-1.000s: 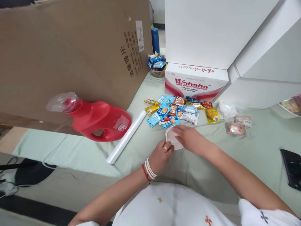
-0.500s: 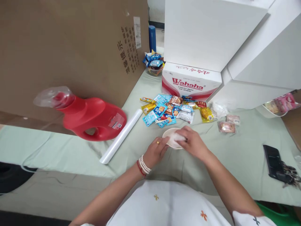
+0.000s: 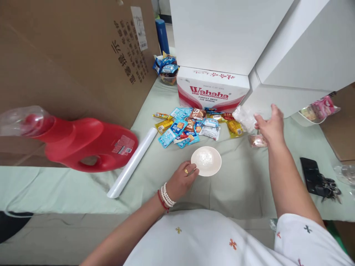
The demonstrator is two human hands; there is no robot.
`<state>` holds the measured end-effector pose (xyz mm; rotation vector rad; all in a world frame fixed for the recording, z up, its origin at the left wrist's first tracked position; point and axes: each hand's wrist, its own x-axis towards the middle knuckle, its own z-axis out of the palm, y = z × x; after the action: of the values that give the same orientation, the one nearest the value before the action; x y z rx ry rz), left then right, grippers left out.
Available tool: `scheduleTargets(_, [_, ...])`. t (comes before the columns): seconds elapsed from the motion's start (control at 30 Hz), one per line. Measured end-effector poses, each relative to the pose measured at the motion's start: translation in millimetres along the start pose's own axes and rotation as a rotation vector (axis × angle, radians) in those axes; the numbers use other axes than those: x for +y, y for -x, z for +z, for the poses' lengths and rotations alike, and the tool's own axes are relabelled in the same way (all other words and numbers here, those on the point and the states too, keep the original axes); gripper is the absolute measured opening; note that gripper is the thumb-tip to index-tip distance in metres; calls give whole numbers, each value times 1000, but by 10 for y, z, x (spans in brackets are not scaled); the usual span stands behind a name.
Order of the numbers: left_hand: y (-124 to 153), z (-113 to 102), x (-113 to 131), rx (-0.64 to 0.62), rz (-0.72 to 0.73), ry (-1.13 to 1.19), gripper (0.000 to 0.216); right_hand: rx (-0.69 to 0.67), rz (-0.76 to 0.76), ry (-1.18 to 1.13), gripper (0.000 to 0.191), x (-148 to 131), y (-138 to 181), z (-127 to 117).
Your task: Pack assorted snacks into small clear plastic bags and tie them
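A cream-coloured bowl (image 3: 212, 168) sits on the green cloth in front of me. My left hand (image 3: 184, 179) grips its left rim, thumb and fingers closed on the edge. Out to the right, my right hand (image 3: 271, 125) has its thumb and fingers apart, with nothing visible between them. Just left of its fingertips lies a crumpled white clump (image 3: 244, 117), tissue or thin plastic. Below that hand is a clear-wrapped pinkish snack (image 3: 256, 140), partly covered. Several small snack packets (image 3: 191, 127) are heaped beyond the bowl.
A red jug (image 3: 91, 144) lies on its side at left, beside a white roll (image 3: 133, 162). Behind stand a Wahaba carton (image 3: 212, 90), a large brown cardboard box (image 3: 69, 55) and a snack-filled clear bowl (image 3: 168, 79). A phone (image 3: 310, 175) with keys rests at right.
My right hand has left the bowl, where it held something white inside, and moved right to the crumpled white clump, fingers now spread. My left hand stays on the rim. The view has shifted.
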<state>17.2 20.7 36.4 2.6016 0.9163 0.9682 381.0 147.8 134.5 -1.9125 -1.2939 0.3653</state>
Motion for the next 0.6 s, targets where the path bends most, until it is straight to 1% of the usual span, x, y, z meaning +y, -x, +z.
scheduleTargets(0.03, [-17, 12, 18, -11, 17, 6, 30, 16, -130, 29, 47, -48, 223, -26])
scheduleTargets(0.07, [-41, 30, 42, -31, 36, 13, 31, -47, -248, 56, 36, -106, 480, -16])
scheduleTargets(0.1, [-70, 55, 70, -58, 58, 22, 31, -226, -367, 91, 30, -169, 749, 35])
scheduleTargets(0.13, [-104, 86, 103, -94, 81, 32, 31, -481, -470, 154, 28, -233, 1008, 127])
scheduleTargets(0.17, [-139, 120, 139, -133, 101, 41, 30, -731, -533, 263, 28, -295, 1237, 250])
scheduleTargets(0.2, [-172, 154, 174, -168, 116, 48, 29, -923, -558, 400, 30, -350, 1424, 387])
scheduleTargets(0.23, [-200, 185, 206, -194, 123, 50, 28, -1029, -555, 507, 30, -397, 1565, 517])
scheduleTargets(0.27, [-219, 208, 231, -211, 130, 51, 26, -1098, -545, 591, 28, -435, 1661, 618])
scheduleTargets(0.3, [-229, 222, 247, -220, 128, 53, 25, -1131, -539, 643, 27, -462, 1717, 674])
scheduleTargets(0.33, [-228, 224, 253, -223, 116, 58, 25, -1156, -545, 665, 25, -481, 1739, 675])
scheduleTargets(0.37, [-218, 216, 250, -221, 95, 67, 24, -1178, -565, 653, 25, -489, 1730, 620])
scheduleTargets(0.4, [-202, 200, 243, -216, 66, 77, 23, -1173, -589, 617, 25, -487, 1690, 518])
scheduleTargets(0.43, [-182, 178, 234, -207, 36, 87, 22, -1105, -610, 550, 23, -474, 1612, 384])
scheduleTargets(0.47, [-165, 155, 228, -191, 7, 95, 21, -958, -614, 472, 23, -448, 1492, 237])
scheduleTargets(0.5, [-153, 134, 227, -173, -18, 102, 20, -744, -591, 404, 23, -410, 1329, 97])
scheduleTargets(0.53, [-149, 117, 234, -157, -31, 108, 19, -495, -546, 351, 25, -361, 1128, -22])
scheduleTargets(0.57, [-156, 105, 248, -147, -37, 114, 19, -261, -477, 340, 27, -304, 903, -110])
scheduleTargets(0.6, [-173, 97, 267, -147, -39, 123, 20, -93, -401, 356, 28, -245, 677, -167])
